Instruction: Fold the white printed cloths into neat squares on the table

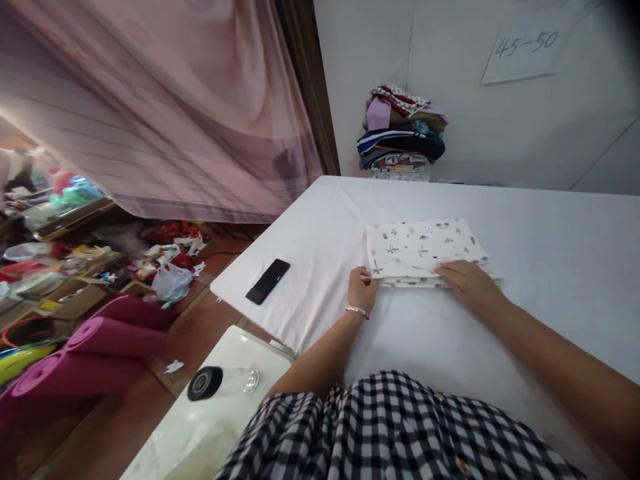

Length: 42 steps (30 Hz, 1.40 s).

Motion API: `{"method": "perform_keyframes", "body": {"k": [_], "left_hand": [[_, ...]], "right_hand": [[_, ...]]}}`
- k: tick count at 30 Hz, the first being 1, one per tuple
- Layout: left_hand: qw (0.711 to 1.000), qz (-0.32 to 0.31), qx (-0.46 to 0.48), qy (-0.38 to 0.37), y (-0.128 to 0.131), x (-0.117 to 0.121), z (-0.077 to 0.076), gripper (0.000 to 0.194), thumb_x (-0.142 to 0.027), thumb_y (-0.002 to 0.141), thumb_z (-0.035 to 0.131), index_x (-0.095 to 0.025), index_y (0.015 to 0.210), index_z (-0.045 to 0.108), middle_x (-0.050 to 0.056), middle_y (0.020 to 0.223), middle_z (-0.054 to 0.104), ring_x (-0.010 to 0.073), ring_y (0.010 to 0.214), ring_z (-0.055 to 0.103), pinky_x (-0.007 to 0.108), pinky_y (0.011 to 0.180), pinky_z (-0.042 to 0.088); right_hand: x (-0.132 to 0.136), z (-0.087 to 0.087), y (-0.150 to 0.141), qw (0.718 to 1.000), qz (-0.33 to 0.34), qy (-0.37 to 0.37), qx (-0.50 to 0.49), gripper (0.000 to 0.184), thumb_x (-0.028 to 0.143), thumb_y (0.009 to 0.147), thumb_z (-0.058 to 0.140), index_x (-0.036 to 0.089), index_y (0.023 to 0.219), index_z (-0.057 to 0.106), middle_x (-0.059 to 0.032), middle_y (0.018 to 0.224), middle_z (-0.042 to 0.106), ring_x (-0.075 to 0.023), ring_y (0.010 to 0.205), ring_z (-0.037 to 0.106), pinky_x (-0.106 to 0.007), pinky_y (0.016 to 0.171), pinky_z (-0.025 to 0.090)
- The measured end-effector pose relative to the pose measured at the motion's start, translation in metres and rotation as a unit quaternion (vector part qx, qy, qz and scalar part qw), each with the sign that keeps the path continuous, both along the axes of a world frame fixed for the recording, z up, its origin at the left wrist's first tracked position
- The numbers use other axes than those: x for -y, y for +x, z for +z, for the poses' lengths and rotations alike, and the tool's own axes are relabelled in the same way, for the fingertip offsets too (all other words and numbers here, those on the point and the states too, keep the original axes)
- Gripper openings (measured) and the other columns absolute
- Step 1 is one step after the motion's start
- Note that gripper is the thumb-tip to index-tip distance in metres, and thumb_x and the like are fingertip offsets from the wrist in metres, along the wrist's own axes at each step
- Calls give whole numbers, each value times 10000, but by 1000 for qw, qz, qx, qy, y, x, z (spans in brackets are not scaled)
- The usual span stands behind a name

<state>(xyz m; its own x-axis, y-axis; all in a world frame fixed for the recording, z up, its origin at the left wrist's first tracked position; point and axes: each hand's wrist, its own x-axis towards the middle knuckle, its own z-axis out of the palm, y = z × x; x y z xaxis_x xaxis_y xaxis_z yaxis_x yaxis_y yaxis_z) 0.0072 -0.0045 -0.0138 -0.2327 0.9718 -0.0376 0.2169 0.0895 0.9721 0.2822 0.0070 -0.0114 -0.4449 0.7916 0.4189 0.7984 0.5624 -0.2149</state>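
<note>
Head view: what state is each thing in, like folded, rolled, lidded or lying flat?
Patterned cloth, folded in layers, flat on the table.
Left hand, fingers curled at the cloth's near left corner.
Right hand, fingers on the cloth's near edge.
Phone, lying flat, screen dark.
Glass bottle, black lid on.
Clothes, folded and stacked.
Pink mats, rolled up.
Curtain, hanging.

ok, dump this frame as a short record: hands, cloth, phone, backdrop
left hand: at cloth's near left corner, bracelet on wrist
right hand: on cloth's near edge, toward the right
cloth: white, small printed motifs, folded in layers
phone: black, flat on white table covering, left of cloth
backdrop: clothes stack; paper sign "45-50" on wall
</note>
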Motion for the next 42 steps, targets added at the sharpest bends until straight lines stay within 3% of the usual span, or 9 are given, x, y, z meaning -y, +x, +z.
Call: {"method": "perform_keyframes", "body": {"k": [8,16,21,24,34,42], "left_hand": [[985,-63,-102,128,-5,2,-8,310,-41,742,504,-204,994,579,80,1241,480,86,697,567,256,684,500],[982,-71,-125,124,-6,0,-5,258,-29,720,486,-191,858,632,47,1229,486,28,527,451,228,588,449],[982,-82,-133,103,-5,4,1,222,-36,728,474,-187,782,627,34,1251,481,23,500,435,233,576,441],[980,-85,-145,101,-4,5,2,220,-29,731,469,-188,774,615,30,1251,483,26,504,435,235,588,442],[964,-91,-221,113,-3,5,1,235,2,734,466,-188,811,581,45,1259,476,38,525,451,247,631,443],[968,-92,-203,116,-3,6,-1,239,10,727,474,-187,814,577,51,1265,481,36,522,446,249,647,455]], "right_hand": [[4,-7,16,999,-6,31,-14,319,270,921,399,255,1153,618,-84,1129,651,-263,1041,586,-469,895,463],[20,1,65,996,-72,49,15,323,218,914,374,250,1107,631,-81,1129,658,-266,1068,587,-464,906,450],[21,-3,75,995,-94,25,23,330,219,895,379,261,1057,663,-77,1129,662,-269,1049,600,-473,907,447],[22,-6,74,996,-87,23,22,327,226,900,382,250,1047,673,-84,1131,659,-268,1091,577,-458,929,438],[25,-5,75,991,-38,112,57,245,232,901,442,203,1028,650,-94,1082,661,-253,1010,600,-421,848,470],[19,8,15,993,22,114,31,292,289,892,501,195,1152,596,-118,1157,637,-272,1087,569,-459,913,443]]}}
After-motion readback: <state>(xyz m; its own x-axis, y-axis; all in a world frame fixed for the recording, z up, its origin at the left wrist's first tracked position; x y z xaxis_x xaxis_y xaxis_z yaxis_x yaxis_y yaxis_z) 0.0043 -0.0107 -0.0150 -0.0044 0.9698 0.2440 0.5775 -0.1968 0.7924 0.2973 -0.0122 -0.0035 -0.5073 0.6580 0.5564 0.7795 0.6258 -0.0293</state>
